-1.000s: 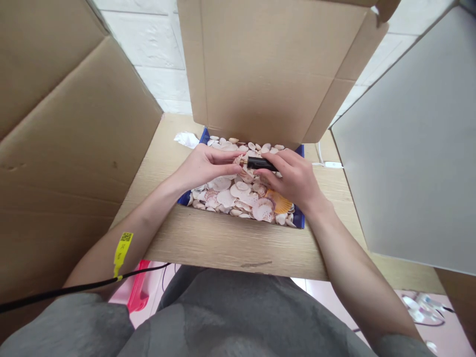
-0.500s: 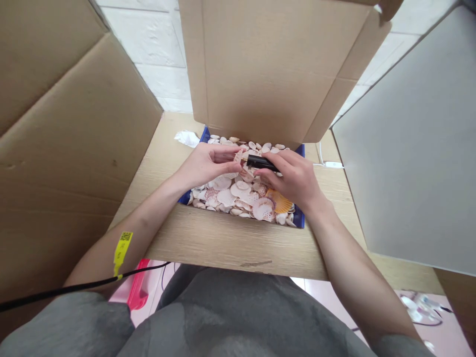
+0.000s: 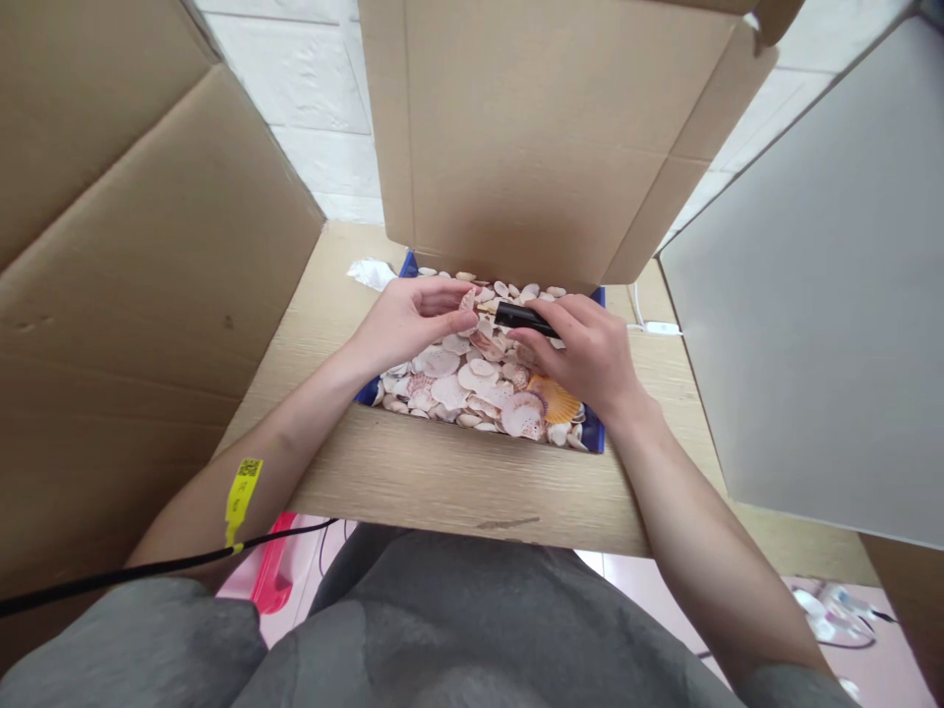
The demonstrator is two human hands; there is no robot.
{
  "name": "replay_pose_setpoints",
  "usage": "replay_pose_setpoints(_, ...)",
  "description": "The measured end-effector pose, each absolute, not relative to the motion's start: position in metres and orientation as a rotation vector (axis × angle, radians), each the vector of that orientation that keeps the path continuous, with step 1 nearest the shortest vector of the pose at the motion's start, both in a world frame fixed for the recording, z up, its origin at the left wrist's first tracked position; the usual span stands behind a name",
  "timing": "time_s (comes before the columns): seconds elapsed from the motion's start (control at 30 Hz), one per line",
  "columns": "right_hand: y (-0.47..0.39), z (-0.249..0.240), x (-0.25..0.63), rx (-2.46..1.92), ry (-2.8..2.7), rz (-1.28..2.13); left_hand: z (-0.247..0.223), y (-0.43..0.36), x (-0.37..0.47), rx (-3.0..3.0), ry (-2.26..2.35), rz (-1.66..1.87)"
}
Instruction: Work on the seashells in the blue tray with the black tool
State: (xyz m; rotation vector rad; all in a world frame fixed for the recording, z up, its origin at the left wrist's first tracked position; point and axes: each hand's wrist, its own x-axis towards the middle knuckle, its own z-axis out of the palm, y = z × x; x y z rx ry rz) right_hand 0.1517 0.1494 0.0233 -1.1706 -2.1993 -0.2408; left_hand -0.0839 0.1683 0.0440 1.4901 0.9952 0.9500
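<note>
Over a blue-edged box (image 3: 596, 437) filled with seashells, my left hand (image 3: 402, 320) pinches a small pinkish shell (image 3: 467, 299) between thumb and fingers. My right hand (image 3: 590, 349) is closed around a black mini drill (image 3: 520, 317) with a thin brass-coloured tip. That tip points left at the held shell; whether it touches cannot be made out. Below the hands lie pale, speckled shells (image 3: 441, 362), some showing small holes. An orange scallop shell (image 3: 555, 399) rests near my right wrist.
The cardboard lid (image 3: 531, 138) stands upright behind the box. A tall cardboard panel (image 3: 147, 275) rises on the left and a grey panel (image 3: 818, 295) on the right. Crumpled white plastic (image 3: 371, 273) and a white cable switch (image 3: 662, 327) lie on the wooden table (image 3: 457, 482).
The mini drill has drawn slightly right, away from the shell, so more of its tip shows. My left hand has shifted a little left with the shell.
</note>
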Motion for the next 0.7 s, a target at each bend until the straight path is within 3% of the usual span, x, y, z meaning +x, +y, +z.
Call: replay_pose_setpoints(0.7, 0.1502, 0.0225, 0.152, -1.216, -2.188, -0.234, 0.0444, 0.1704, -0.0837, 1.468, 0.952, 1.001)
